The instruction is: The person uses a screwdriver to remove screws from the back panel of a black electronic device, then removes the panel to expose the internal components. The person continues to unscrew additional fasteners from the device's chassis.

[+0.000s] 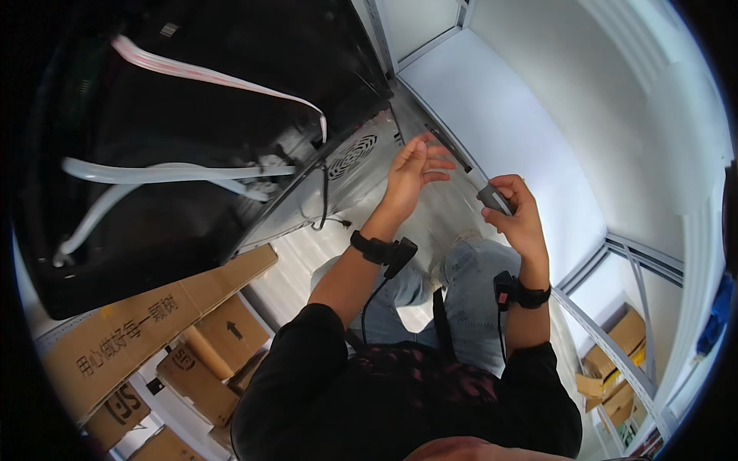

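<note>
My right hand (516,206) is closed round the grey handle (496,199) of what looks like a screwdriver. Beyond the handle a thin dark bar (453,150) runs up and left; I cannot tell whether it belongs to the tool. My left hand (415,170) is raised beside that bar, fingers spread, with nothing visible in it. To its left stands a large black cabinet-like machine (231,46), with a round slotted vent (352,157) low on its side nearest my left hand.
Pale flat cables (181,173) and a pink-striped ribbon cable (207,74) lie across the black machine. A black power cord (323,207) hangs beside the vent. Cardboard boxes (231,336) sit at lower left. A white panel (507,115) rises on the right, above a metal frame (615,361).
</note>
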Demonstrator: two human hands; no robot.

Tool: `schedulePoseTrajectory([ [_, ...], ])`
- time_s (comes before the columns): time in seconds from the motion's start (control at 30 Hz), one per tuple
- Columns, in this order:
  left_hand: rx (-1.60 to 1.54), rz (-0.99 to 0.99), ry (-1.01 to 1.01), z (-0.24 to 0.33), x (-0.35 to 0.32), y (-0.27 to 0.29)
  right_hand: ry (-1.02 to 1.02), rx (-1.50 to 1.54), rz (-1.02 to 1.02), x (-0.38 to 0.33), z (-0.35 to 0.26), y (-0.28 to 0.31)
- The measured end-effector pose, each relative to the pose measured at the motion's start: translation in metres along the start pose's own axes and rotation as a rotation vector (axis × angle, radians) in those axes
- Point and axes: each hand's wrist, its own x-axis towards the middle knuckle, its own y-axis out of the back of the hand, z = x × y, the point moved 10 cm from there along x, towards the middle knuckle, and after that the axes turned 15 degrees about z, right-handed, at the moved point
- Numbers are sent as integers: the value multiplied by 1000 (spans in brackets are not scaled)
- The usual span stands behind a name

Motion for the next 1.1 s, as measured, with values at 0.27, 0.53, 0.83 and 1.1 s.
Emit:
schedulePoseTrajectory([
  [0.27,-150,-150,-280,14,21,6,481,36,56,5,-11,0],
  [0.53,-227,-204,-339,41,6,3,560,415,403,-31,7,5],
  [0.83,-109,-159,-406,52,8,8,586,471,380,-35,29,-20],
  [1.1,-121,-151,-409,52,14,9,613,517,310,-38,23,-31],
])
